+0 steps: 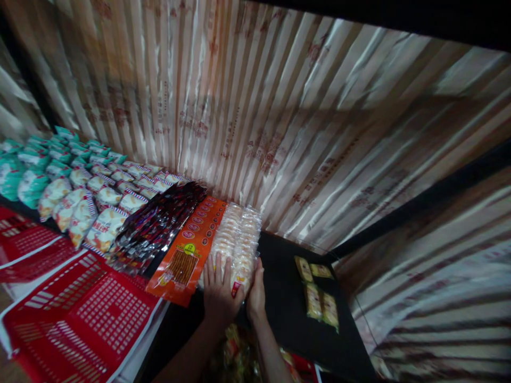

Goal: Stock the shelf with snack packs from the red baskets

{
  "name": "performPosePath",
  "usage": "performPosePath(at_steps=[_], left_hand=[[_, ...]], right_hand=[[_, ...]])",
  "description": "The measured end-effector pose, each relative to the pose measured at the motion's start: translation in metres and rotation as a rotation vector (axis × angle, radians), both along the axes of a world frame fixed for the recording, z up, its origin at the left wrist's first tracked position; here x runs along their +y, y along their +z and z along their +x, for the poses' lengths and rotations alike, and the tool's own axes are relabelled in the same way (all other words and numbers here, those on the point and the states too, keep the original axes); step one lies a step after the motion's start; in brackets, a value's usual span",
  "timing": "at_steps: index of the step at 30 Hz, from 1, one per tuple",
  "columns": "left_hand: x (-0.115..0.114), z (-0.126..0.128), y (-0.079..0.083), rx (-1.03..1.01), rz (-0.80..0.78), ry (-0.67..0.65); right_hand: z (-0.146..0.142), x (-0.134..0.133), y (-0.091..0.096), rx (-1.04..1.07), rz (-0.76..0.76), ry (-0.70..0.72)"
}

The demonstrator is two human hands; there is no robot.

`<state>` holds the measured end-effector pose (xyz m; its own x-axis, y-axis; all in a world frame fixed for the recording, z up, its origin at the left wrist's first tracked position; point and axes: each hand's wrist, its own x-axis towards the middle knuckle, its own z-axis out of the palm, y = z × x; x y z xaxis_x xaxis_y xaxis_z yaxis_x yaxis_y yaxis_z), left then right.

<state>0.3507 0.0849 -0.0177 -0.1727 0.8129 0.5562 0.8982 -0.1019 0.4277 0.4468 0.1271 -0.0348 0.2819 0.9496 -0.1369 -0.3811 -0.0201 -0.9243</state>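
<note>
A clear bag of round white rice crackers (pixel 227 234), packed in two columns, lies on the dark shelf. My left hand (pixel 221 291) rests on its near end, fingers spread flat over the plastic. Along the bag's right edge, my right hand (pixel 256 295) stands with its fingers stretched upward against the side; part of its fingers is hidden. Just left of the crackers is an orange snack packet (pixel 187 255) with brown sticks pictured on it. Beyond that, a row of dark shiny packets (pixel 159 223) leans over in overlapping layers.
White snack bags (pixel 106 226) and green ones (pixel 34 186) fill the shelf's left. Red baskets (pixel 85 314) stand below its front edge. Several small yellowish packets (pixel 313 300) lie on the black shelf (pixel 283 287) at right. Pleated printed sheeting (pixel 239 106) rises behind; a dark post (pixel 423 197) slants right.
</note>
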Motion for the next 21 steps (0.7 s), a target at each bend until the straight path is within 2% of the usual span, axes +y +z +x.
performPosePath(at_steps=[6, 15, 21], left_hand=[[0.000, 0.002, -0.007, -0.021, 0.030, 0.009], [-0.001, 0.003, -0.006, 0.007, 0.094, 0.014], [-0.002, 0.003, -0.010, 0.045, 0.155, -0.016]], right_hand=[[0.004, 0.002, -0.006, -0.029, 0.014, -0.003], [0.004, 0.001, -0.001, -0.065, -0.006, -0.021], [0.015, 0.006, 0.001, -0.023, 0.030, -0.040]])
